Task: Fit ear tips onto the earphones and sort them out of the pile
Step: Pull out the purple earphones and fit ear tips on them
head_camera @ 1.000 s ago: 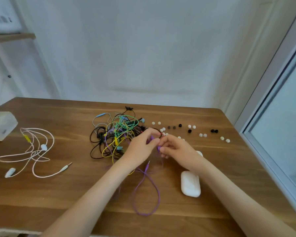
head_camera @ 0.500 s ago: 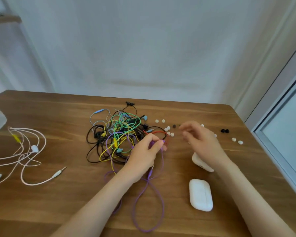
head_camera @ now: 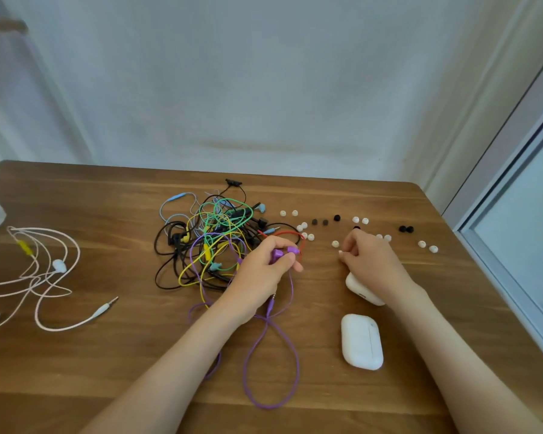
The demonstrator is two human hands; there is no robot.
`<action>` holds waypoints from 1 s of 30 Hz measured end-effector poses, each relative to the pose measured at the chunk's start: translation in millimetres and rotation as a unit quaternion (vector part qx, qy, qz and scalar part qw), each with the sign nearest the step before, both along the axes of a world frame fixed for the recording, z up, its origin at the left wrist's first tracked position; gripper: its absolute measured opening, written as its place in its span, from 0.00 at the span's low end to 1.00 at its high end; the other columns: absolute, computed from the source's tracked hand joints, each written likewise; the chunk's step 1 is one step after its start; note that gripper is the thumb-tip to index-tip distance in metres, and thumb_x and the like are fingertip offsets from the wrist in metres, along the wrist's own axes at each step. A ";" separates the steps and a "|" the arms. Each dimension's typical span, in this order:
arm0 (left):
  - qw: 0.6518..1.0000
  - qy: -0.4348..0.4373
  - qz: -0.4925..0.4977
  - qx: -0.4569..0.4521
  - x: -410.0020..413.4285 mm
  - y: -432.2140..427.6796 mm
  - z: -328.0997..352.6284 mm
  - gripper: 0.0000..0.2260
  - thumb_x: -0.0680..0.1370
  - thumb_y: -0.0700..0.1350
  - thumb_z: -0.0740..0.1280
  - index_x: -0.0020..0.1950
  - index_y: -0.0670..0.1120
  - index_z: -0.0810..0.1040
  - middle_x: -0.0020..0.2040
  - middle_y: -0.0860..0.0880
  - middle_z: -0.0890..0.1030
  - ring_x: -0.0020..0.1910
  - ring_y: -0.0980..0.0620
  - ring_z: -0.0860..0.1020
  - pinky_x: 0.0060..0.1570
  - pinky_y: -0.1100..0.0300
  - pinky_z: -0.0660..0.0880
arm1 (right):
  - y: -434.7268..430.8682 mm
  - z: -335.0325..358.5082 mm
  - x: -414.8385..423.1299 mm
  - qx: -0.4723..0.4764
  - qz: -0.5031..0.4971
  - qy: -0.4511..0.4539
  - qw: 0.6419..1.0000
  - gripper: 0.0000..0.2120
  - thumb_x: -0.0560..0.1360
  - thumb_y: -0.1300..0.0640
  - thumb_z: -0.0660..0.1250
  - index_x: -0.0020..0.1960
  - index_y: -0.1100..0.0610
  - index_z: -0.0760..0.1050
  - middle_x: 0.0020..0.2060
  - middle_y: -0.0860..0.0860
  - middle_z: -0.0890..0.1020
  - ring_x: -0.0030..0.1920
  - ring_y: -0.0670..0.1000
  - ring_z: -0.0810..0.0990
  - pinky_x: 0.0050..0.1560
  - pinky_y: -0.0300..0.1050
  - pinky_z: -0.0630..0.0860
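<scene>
Reaching down since half a second ago, the right hand point(head_camera: 370, 261) now rests on the brown wooden table point(head_camera: 107, 355) at centre right, fingertips pinching a small white silicone ear tip point(head_camera: 340, 252). At frame centre the left hand point(head_camera: 257, 277) grips the purple wired earphones point(head_camera: 281, 253), just right of the tangled pile of coloured earphone cables point(head_camera: 213, 236).
</scene>
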State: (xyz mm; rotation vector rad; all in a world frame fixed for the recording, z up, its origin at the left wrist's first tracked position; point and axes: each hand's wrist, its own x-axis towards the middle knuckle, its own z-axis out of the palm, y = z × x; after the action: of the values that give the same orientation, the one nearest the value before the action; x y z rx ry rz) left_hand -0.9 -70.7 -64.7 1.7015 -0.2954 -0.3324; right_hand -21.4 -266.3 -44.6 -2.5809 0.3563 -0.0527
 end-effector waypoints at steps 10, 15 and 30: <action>0.998 0.043 -0.013 -0.044 -3.0 -1.9 6.3 0.07 0.82 0.41 0.59 0.57 0.45 0.75 0.44 0.49 0.84 0.21 0.59 0.60 0.20 0.68 0.58 | 21.7 13.0 -9.2 0.167 0.019 -0.150 0.974 0.02 0.77 0.58 0.66 0.47 0.52 0.77 0.40 0.46 0.80 0.41 0.43 0.77 0.41 0.32 0.73; 0.997 0.053 -0.022 -0.054 -5.1 -3.0 9.1 0.08 0.82 0.41 0.60 0.58 0.43 0.76 0.27 0.56 0.78 0.22 0.58 0.61 0.20 0.68 0.56 | 43.4 11.2 -12.4 0.399 0.033 -0.107 0.910 0.04 0.76 0.65 0.67 0.49 0.58 0.78 0.35 0.53 0.83 0.36 0.49 0.82 0.42 0.41 0.79; 0.992 0.086 -0.009 -0.091 -4.8 -2.2 9.1 0.09 0.82 0.38 0.59 0.58 0.40 0.76 0.26 0.55 0.77 0.20 0.61 0.60 0.19 0.69 0.55 | 42.1 2.1 -11.5 0.497 0.017 0.018 0.868 0.03 0.76 0.64 0.66 0.46 0.62 0.79 0.33 0.53 0.82 0.34 0.46 0.79 0.37 0.38 0.76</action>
State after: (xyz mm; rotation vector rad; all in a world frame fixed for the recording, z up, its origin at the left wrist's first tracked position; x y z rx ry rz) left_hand -5.7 -73.0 -55.6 1.4813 -0.2078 -0.4492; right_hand -32.8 -224.2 -42.5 -1.5580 0.2505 0.1554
